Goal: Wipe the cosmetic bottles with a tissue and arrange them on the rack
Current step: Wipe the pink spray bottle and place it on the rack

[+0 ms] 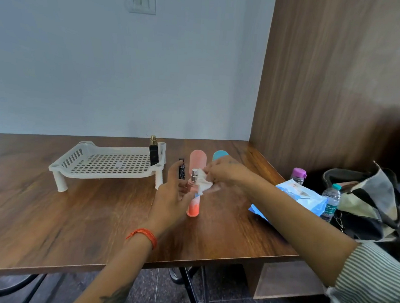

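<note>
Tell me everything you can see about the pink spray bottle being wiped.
The pink spray bottle is a slim tube standing upright on the wooden table, in front of a taller pink cap. Its body looks like clear plastic or glass, coral at the base and paler higher up, with a silver spray nozzle on top and no cap. The left hand steadies it while the right hand presses a white tissue against its neck.

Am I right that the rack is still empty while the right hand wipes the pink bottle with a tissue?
Not quite: the head view shows the rack already holds a black bottle. The right hand does wipe the pink bottle with a tissue.
</note>
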A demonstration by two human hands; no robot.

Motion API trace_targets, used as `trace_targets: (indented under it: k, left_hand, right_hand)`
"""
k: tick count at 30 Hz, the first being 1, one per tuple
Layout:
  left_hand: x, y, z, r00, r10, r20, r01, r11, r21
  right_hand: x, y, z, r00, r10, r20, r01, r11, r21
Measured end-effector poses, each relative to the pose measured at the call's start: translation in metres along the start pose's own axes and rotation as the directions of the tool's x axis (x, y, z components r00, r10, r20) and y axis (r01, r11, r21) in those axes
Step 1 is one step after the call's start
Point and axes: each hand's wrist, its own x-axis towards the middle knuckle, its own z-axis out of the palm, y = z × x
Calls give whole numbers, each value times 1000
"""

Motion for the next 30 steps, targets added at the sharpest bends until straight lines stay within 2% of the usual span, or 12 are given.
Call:
trace_targets:
  k: [2,3,4,6,7,9,12,14,16,18,22,30]
  left_hand:
    - [0,-1,-1,1000,-2,-7,2,1000,15]
    - [0,0,0,1000,-14,-4,14,1000,14]
    - [0,0,0,1000,-25,-1,25,1000,7]
    - [-1,0,1,999,-36,2,36,999,-9]
    - [-1,0,1,999,-37,3,37,999,-12]
    - [-2,1,1,999,-39,5,39,999,-15]
    - [-3,3,1,999,-47,6,47,999,-13]
    - [-3,3,-1,999,-44,6,44,999,-12]
    - [-4,3,-2,999,-46,4,46,999,-10]
    - [-3,2,-2,999,-38,8,38,999,-11]
    - [0,-2,-4,999,-11,34,11,1000,4]
    - [6,-6,-47,999,23,-37,-26,995,-94]
  right_hand:
    - [-4,5,0,998,49,32,-57,939,340]
    - [-2,12,-1,998,28,-51,-6,921,390]
    - [0,21,-2,980,-17,-196,78,949,307]
    - [4,43,-1,894,-213,-395,197,977,-81]
    - [4,52,2,887,-286,-363,211,949,-233]
    - [6,66,10,942,-259,-213,146,888,-436]
    - [8,64,15,978,-185,-96,95,806,-585]
    - [9,50,9,964,-232,-127,127,827,-547]
    - [8,34,2,937,-310,-159,235,899,-371]
    - [3,17,-2,929,-360,-89,336,919,-206]
    - [6,5,7,895,-445,44,433,839,-329]
    - [14,-46,19,809,-585,48,538,705,-462]
